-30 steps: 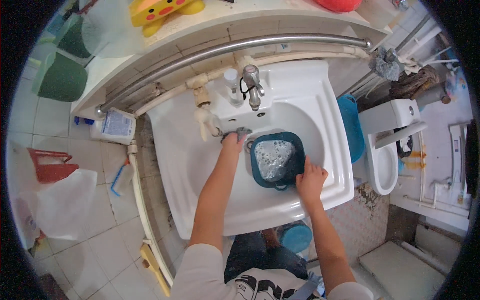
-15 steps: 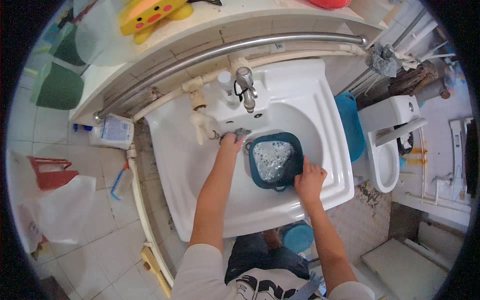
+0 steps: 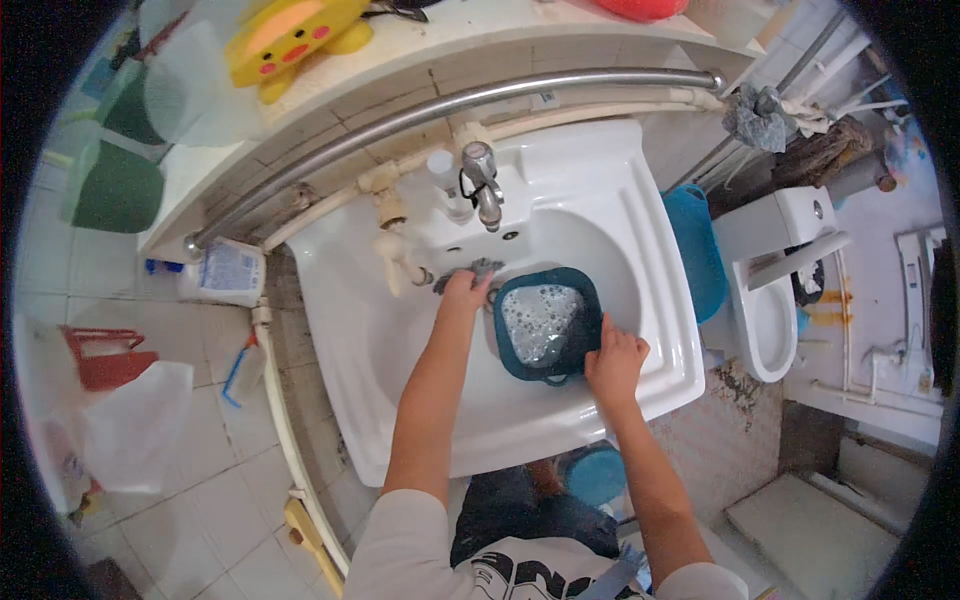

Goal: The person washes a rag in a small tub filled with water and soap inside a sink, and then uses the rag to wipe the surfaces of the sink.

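A square dark teal basin of sudsy water rests in the white sink. My right hand is at the basin's right rim, its fingers curled closed over the edge. Left of the basin, my left hand is closed on a small dark grey cloth, which pokes out on both sides of the fingers. The cloth lies against the sink's inner back wall, below the tap. My left fingertips are partly hidden by the hand itself.
A white bottle stands left of the tap. A beige pipe elbow is further left. A steel rail crosses behind the sink. A blue basin and a white toilet are to the right. A yellow toy-like item sits on the shelf.
The view has shifted slightly. My left hand and the grey cloth have moved only a little; my right hand stays at the basin's rim.
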The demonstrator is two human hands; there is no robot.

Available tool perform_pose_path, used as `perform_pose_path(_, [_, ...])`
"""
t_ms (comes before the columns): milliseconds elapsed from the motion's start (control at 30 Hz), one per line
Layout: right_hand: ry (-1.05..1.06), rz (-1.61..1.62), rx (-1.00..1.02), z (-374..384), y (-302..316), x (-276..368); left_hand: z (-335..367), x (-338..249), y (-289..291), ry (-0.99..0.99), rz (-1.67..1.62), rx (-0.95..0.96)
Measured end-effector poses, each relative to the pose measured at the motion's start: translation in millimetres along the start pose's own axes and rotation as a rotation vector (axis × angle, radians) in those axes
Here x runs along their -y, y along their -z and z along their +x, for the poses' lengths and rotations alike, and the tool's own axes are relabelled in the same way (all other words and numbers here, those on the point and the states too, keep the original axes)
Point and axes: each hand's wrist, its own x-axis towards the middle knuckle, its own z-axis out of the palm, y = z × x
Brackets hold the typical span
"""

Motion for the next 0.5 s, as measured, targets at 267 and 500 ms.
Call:
perform_pose_path(267, [0.015, -0.009, -0.059, 0, 3, -3, -5, -7, 18, -0.011, -0.072, 0.054])
perform_pose_path(500, [0.006, 0.114, -0.043, -1, 0, 13, 0, 21, 16, -0.071, 0.112, -0.149])
